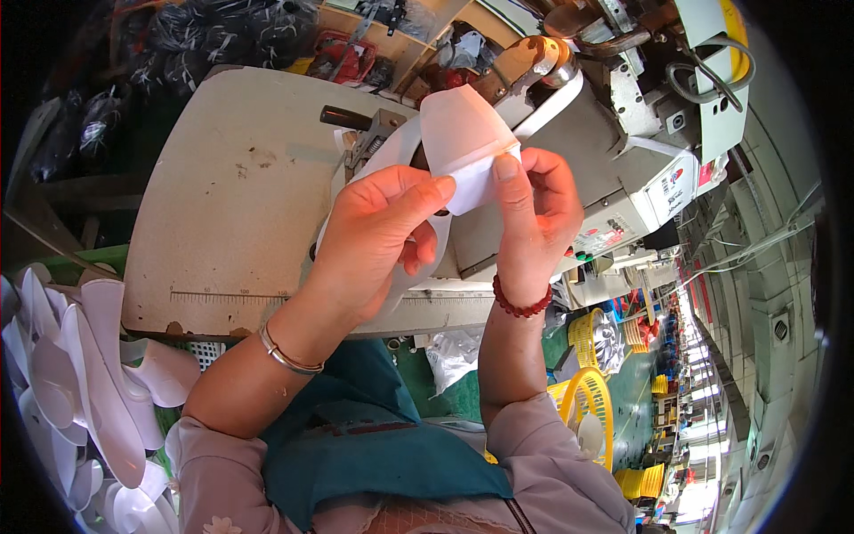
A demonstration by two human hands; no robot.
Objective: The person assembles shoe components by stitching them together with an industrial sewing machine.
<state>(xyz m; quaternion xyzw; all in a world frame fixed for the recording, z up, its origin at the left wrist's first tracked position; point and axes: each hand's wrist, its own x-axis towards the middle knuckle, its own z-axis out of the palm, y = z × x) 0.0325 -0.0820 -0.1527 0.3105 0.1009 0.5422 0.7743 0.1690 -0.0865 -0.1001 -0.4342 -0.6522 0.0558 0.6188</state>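
Both of my hands are raised over the machine table, pinching one folded white piece [464, 125] of thin, smooth sheet material. My left hand [378, 218] grips its lower left edge between thumb and fingers. At the right edge, my right hand [535, 214] presses its thumb on the material, with the fingers curled behind. A fold or seam line crosses the piece just above the thumbs. Below and behind it hangs a pale band [418, 254], partly hidden by my left hand; I cannot tell whether the two are joined.
The worn beige worktable [222, 196] carries a printed ruler along its front edge. A metal clamp [378, 138] and a machine head [534, 67] stand behind my hands. White curved pieces [98, 374] are heaped at the left. Yellow baskets [592, 400] stand on the green floor.
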